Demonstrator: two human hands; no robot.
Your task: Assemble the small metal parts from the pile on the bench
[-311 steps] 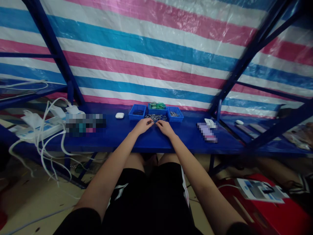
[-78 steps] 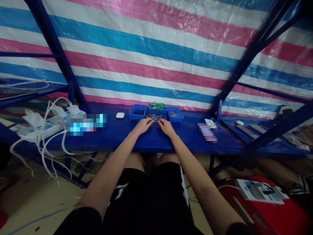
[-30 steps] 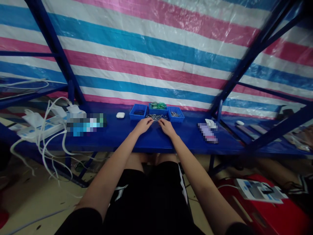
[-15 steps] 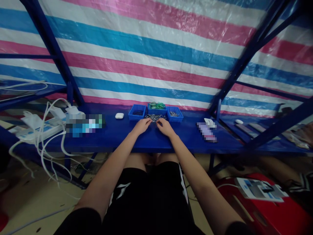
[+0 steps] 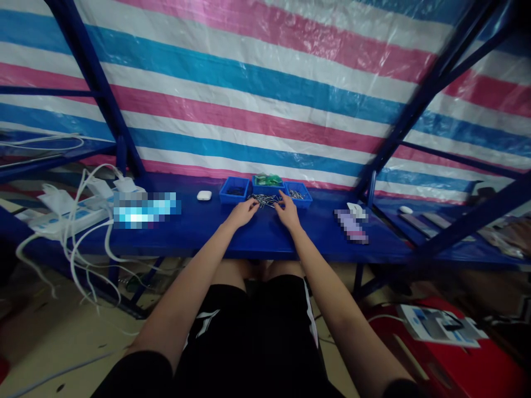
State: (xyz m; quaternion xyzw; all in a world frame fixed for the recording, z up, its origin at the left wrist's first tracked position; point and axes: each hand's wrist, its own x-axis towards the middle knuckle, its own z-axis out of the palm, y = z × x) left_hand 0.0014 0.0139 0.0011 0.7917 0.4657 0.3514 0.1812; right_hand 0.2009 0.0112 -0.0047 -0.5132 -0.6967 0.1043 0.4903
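Note:
A loose pile of thin, dark and silvery metal pieces [image 5: 264,200], like small screws or pins, lies on the blue table. My left hand [image 5: 244,213] rests at the pile's left edge, its fingers bent together; whatever they hold is too small to make out. At the right edge is my right hand [image 5: 287,212], with fingers spread and the index finger raised towards the right bin. Behind the pile stand a left blue bin [image 5: 223,197] with dark small parts, a middle blue bin [image 5: 269,188] with green bags, and a right blue bin [image 5: 305,205] with silvery pieces.
A white earbud case [image 5: 204,195] lies left of the bins. Further left are a power strip [image 5: 74,213] and tangled white cables. A purple phone-like object [image 5: 352,225] lies on the right. Blue frame posts flank the table, and a striped sheet [image 5: 249,83] hangs behind.
My right hand has moved slightly right, away from my left hand, and its fingers have spread. My left hand stays almost in place. The pile between them shows more.

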